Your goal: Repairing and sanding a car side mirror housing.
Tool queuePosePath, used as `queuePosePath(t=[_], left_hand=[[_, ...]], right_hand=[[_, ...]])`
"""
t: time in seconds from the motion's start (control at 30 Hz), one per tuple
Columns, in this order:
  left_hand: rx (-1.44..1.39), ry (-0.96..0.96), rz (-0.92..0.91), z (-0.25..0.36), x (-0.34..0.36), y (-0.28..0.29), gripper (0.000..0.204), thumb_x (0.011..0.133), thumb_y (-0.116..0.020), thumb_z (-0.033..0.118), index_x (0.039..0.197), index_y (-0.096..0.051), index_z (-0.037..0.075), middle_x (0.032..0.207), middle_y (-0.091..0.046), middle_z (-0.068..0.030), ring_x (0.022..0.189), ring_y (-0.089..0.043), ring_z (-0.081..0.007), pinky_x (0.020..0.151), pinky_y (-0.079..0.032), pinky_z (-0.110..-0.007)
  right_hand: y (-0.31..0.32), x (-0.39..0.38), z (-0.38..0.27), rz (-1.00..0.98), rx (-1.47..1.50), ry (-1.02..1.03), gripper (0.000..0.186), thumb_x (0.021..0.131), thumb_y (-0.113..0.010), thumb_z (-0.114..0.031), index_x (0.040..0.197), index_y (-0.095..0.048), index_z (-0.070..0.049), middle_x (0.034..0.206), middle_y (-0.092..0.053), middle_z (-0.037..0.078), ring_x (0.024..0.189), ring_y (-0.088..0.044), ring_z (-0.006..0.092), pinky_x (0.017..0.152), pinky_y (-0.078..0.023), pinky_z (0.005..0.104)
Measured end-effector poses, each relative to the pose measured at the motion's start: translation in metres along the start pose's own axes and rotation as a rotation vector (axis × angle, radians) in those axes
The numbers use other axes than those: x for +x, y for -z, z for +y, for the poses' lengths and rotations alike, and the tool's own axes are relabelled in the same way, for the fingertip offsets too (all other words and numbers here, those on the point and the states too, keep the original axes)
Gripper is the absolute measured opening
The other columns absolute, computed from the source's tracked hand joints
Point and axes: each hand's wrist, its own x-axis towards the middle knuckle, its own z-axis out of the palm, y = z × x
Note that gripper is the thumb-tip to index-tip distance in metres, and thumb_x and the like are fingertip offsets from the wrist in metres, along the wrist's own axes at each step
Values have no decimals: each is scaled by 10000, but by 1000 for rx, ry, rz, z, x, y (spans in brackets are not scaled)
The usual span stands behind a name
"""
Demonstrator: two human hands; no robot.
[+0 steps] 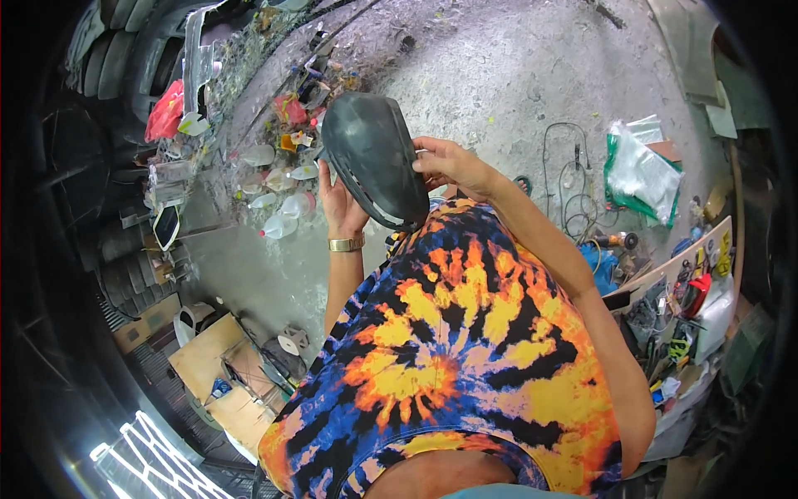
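A black, rounded shell that looks like a car side mirror housing (370, 150) is held up in front of my body, tilted, with a light strip along its lower left edge. My left hand (342, 204), with a gold watch on the wrist, supports it from the left, its thumb up along the side. On the other side, my right hand (453, 166) grips the right edge with bent fingers. The shell hides part of the left fingers.
Plastic bottles (283, 218) and mixed debris lie on the concrete floor to the left, beside a red bag (165, 111). A cable (573, 175) and a green-edged plastic bag (640, 176) are on the right. Cluttered tools (686, 308) fill a bench at lower right; a wooden board (220, 366) sits lower left.
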Motion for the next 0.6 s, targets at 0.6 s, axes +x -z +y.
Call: queuePosePath(t=[0.6], left_hand=[[-141, 66, -107, 0, 1, 20, 781, 939, -404, 609, 1389, -384, -29, 1410, -440, -234, 1302, -421, -378, 1101, -305, -519]], right_hand=[[-1, 4, 11, -63, -110, -22, 439, 875, -671, -148, 1276, -510, -70, 977, -669, 25, 831, -602, 86, 746, -490, 254]])
